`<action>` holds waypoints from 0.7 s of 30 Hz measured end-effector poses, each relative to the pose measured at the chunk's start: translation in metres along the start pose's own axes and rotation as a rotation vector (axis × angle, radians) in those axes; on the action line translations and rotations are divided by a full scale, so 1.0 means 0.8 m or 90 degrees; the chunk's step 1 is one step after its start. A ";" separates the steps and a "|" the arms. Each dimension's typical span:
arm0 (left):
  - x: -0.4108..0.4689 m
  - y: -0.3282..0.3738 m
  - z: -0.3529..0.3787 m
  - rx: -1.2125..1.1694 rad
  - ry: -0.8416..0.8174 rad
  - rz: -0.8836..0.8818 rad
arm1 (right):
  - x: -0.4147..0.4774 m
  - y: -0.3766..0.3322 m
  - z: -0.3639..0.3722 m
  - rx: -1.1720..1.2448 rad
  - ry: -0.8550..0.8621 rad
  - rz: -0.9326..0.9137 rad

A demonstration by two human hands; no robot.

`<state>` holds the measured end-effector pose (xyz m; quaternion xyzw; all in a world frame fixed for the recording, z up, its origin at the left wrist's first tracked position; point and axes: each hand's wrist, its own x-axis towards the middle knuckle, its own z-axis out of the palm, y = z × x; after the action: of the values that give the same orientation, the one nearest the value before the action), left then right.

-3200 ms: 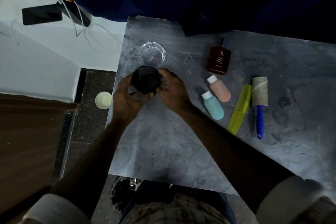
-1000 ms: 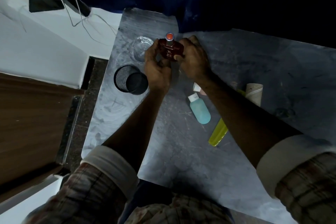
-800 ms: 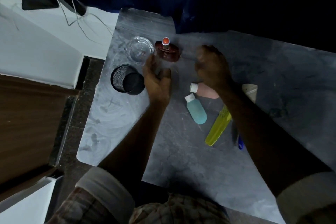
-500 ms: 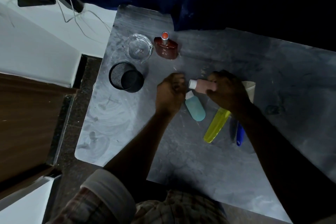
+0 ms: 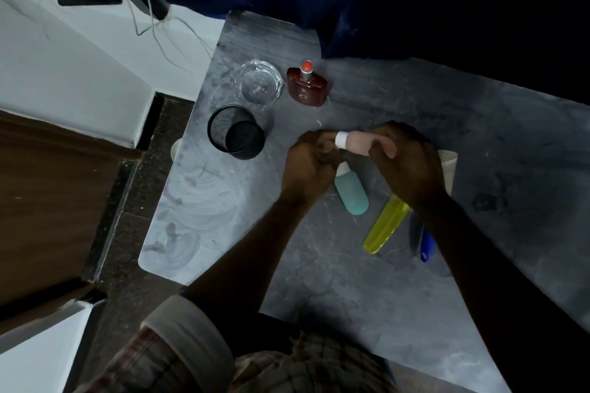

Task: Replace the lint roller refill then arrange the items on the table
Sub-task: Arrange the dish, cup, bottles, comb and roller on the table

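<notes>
Right hand (image 5: 405,163) fingers wrapped round the pink bottle (image 5: 354,144), left hand (image 5: 311,166) curled narrow at its white cap, grip unclear; blue bottle (image 5: 351,193) lying just below; yellow comb (image 5: 386,223) beside it; lint roller (image 5: 447,166) behind right wrist, on grey table (image 5: 319,281).

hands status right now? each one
Left hand: closed at the white cap end of the pink bottle; whether it grips anything cannot be told.
Right hand: closed, holding the pink bottle.
</notes>
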<state>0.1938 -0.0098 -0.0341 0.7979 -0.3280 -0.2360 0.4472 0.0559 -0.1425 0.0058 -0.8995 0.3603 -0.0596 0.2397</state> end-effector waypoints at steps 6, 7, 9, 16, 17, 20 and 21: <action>-0.018 -0.006 -0.026 -0.017 0.046 -0.009 | 0.022 -0.056 0.024 0.151 0.110 -0.008; -0.019 -0.008 -0.031 -0.013 0.037 -0.029 | 0.028 -0.063 0.029 0.159 0.098 -0.004; -0.017 -0.011 -0.039 -0.029 0.007 -0.090 | 0.038 -0.075 0.041 0.147 0.079 -0.006; 0.001 -0.017 -0.045 0.001 0.071 -0.113 | 0.065 -0.106 0.065 0.107 0.032 -0.069; 0.003 -0.018 -0.044 -0.006 0.085 -0.115 | 0.069 -0.108 0.068 0.096 0.023 -0.074; 0.010 -0.020 -0.043 -0.039 0.107 -0.092 | 0.075 -0.113 0.075 0.069 0.015 -0.106; 0.011 -0.020 -0.043 -0.046 0.113 -0.083 | 0.077 -0.113 0.077 0.061 0.010 -0.117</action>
<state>0.2276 0.0087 -0.0318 0.8186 -0.2260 -0.2048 0.4867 0.1742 -0.1034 -0.0095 -0.9157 0.2751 -0.1057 0.2732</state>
